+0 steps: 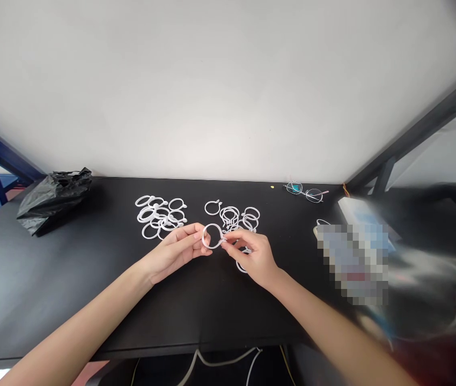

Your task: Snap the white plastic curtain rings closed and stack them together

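Note:
Between my two hands is a white plastic curtain ring [212,247], raised above the black table. My left hand [177,249] pinches its left side with thumb and fingers. On the right, my right hand [252,254] grips the small clasp ends. A pile of several white rings [155,214] lies beyond my left hand, their clasps looking closed. Behind my right hand is another loose group of white rings [230,214], some with their ends apart. One of these rings [242,268] is partly hidden under that hand.
A crumpled black plastic bag [54,198] sits at the table's far left. Eyeglasses [304,192] lie near the wall at the back right. Blurred items and a white box [357,214] stand at the right. Cables [223,364] hang below the front edge.

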`<action>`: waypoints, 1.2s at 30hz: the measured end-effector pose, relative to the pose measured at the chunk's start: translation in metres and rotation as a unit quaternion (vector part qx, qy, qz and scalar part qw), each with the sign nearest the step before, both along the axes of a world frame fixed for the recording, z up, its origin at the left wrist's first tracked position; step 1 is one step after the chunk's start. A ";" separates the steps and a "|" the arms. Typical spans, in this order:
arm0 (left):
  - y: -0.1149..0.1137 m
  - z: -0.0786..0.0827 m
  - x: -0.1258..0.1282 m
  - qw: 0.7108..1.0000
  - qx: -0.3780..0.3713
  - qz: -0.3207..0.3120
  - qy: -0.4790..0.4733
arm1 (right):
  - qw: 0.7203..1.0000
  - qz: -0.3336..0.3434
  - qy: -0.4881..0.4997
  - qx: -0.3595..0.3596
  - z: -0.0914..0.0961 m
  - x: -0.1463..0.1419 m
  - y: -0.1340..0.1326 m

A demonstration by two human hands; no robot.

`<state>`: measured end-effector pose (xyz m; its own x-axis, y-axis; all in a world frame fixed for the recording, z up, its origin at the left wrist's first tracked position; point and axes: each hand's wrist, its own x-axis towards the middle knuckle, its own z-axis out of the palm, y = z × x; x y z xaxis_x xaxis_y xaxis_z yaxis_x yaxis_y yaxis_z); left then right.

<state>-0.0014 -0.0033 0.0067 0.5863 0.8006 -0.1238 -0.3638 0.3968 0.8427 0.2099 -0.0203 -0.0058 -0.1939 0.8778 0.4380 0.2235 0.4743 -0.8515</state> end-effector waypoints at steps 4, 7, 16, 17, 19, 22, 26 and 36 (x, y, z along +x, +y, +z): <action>-0.003 -0.001 0.000 0.985 0.115 0.066 0.111 | 1.000 0.009 0.000 -0.022 0.000 0.001 0.000; -0.007 -0.001 0.000 0.921 0.278 0.109 0.252 | 0.999 0.028 -0.013 -0.039 0.000 0.001 -0.001; -0.008 0.002 -0.004 0.796 0.441 0.125 0.395 | 1.000 0.013 -0.009 -0.014 -0.001 -0.001 -0.001; -0.008 0.003 -0.003 0.807 0.429 0.123 0.387 | 1.000 0.008 -0.005 -0.010 -0.001 -0.001 -0.001; -0.008 0.003 -0.002 0.833 0.402 0.113 0.362 | 1.000 -0.004 0.006 -0.004 -0.001 -0.001 -0.001; -0.010 0.003 0.000 0.858 0.375 0.100 0.336 | 1.000 -0.022 0.022 0.007 0.001 -0.001 -0.001; -0.010 0.002 0.000 0.869 0.358 0.097 0.328 | 0.999 -0.029 0.019 0.030 0.003 0.000 0.000; -0.006 0.000 -0.002 0.898 0.322 0.109 0.279 | 0.999 -0.017 0.030 0.030 0.001 0.002 0.001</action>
